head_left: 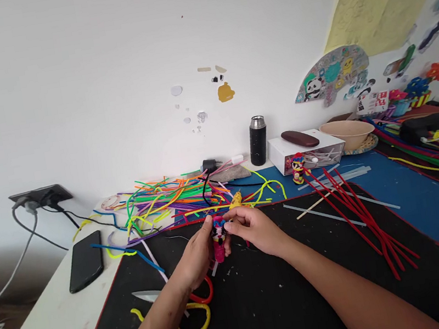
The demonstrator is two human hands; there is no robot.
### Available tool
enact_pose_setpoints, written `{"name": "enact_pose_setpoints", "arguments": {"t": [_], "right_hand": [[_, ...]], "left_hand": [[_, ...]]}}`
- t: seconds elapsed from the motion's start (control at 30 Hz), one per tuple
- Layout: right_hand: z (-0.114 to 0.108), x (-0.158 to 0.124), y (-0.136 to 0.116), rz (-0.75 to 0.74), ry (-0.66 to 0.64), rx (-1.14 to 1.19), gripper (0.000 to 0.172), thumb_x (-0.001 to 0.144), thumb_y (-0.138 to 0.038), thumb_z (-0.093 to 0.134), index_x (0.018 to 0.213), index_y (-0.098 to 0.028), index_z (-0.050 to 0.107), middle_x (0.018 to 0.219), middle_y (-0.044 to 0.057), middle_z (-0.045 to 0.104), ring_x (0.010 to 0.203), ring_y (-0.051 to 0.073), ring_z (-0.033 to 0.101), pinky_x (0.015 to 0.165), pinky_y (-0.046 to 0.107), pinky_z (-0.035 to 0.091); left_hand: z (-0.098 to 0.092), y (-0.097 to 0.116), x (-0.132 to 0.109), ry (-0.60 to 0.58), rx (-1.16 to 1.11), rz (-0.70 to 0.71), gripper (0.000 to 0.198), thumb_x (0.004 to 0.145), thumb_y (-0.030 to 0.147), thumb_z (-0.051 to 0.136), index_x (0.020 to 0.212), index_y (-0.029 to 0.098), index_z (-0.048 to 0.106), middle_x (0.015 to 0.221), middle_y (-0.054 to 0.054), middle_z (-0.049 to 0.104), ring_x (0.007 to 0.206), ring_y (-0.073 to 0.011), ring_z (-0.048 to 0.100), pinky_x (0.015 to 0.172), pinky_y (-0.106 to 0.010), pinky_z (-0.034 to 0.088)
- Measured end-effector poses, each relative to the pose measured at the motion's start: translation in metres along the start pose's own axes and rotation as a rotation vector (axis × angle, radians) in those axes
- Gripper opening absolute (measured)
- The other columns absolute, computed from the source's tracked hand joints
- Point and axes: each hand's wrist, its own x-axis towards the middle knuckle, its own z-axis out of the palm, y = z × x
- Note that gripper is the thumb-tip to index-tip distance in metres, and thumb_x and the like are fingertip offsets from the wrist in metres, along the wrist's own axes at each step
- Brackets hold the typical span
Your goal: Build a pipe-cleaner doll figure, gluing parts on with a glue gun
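I'm holding the small figure roughly upright, approx. mid-frame, over the black mat. My L hand is wrapping thumb + fingers round its body; my R hand is resting thumb & forefinger, tips close together, at the right side of its head. Can't tell if they're actually pinching a bit of it. IMO this is needing a firm L brace w/o squashing the soft-looking body, plus light R pressure, tiny moves, front unblocked for checking alignment. Fig. is looking bright: magenta top & lower body, blue trim across the brow, pale face w/ dark patches, some yellow below; finer detail's too small to read.
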Motion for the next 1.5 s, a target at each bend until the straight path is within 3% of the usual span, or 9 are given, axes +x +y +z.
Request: {"name": "enact_pose_setpoints", "arguments": {"t": [0.1, 0.3, 0.5, 0.9, 1.13, 1.5], "right_hand": [[-0.0025, -0.0003, -0.0021, -0.006, 0.029, -0.011, 0.034, 0.091, -0.049, 0.070, 0.107, -0.019, 0.071, 0.077, 0.001, 0.069, 0.061, 0.015, 0.055, 0.060, 0.029, 0.039], [-0.0026, -0.0006, -0.0059, -0.005, 0.045, 0.046, 0.031, 0.091, -0.046, 0.069, 0.105, -0.019, 0.070, 0.083, 0.003, 0.073, 0.072, 0.017, 0.062, 0.068, 0.030, 0.043], [-0.0012, -0.0006, -0.0062, 0.002, 0.052, 0.057, 0.031, 0.090, -0.047, 0.071, 0.103, -0.019, 0.070, 0.081, 0.002, 0.072, 0.071, 0.017, 0.061, 0.067, 0.030, 0.042], [0.0003, -0.0003, -0.0052, 0.049, 0.067, 0.090, 0.038, 0.086, -0.054, 0.074, 0.102, -0.020, 0.071, 0.083, 0.002, 0.069, 0.055, 0.011, 0.044, 0.052, 0.026, 0.031], [-0.0005, 0.0002, -0.0022, 0.051, 0.083, 0.130, 0.043, 0.084, -0.059, 0.075, 0.100, -0.019, 0.071, 0.061, -0.007, 0.045, 0.049, 0.009, 0.030, 0.046, 0.025, 0.021], [-0.0004, 0.0001, -0.0021, 0.032, 0.091, 0.134, 0.045, 0.085, -0.061, 0.073, 0.099, -0.019, 0.070, 0.060, -0.008, 0.041, 0.049, 0.009, 0.031, 0.046, 0.025, 0.023]], "left_hand": [[0.0038, 0.0042, -0.0012, -0.006, -0.011, 0.002, 0.061, 0.086, 0.074, 0.060, 0.070, 0.016, 0.067, 0.062, -0.004, 0.061, 0.059, -0.0172, 0.054, 0.058, -0.029, 0.041], [0.0066, 0.0082, -0.0031, -0.010, -0.094, -0.015, 0.061, 0.080, 0.075, 0.066, 0.079, 0.014, 0.069, 0.063, -0.004, 0.062, 0.059, -0.0171, 0.055, 0.061, -0.029, 0.043], [0.0066, 0.0091, -0.0038, -0.044, -0.102, -0.028, 0.058, 0.086, 0.071, 0.063, 0.074, 0.014, 0.067, 0.064, -0.005, 0.061, 0.060, -0.0170, 0.056, 0.060, -0.029, 0.043], [0.0057, 0.0071, -0.0031, -0.047, -0.173, -0.027, 0.051, 0.091, 0.064, 0.061, 0.082, 0.014, 0.066, 0.062, -0.003, 0.056, 0.059, -0.0157, 0.052, 0.059, -0.027, 0.044], [0.0060, 0.0089, -0.0023, -0.041, -0.143, -0.027, 0.053, 0.095, 0.063, 0.055, 0.073, 0.015, 0.062, 0.061, -0.002, 0.052, 0.056, -0.0144, 0.048, 0.058, -0.028, 0.042], [0.0052, 0.0084, -0.0004, -0.082, -0.189, -0.051, 0.053, 0.097, 0.061, 0.054, 0.071, 0.016, 0.061, 0.061, -0.001, 0.050, 0.056, -0.0137, 0.045, 0.059, -0.027, 0.043]]}}
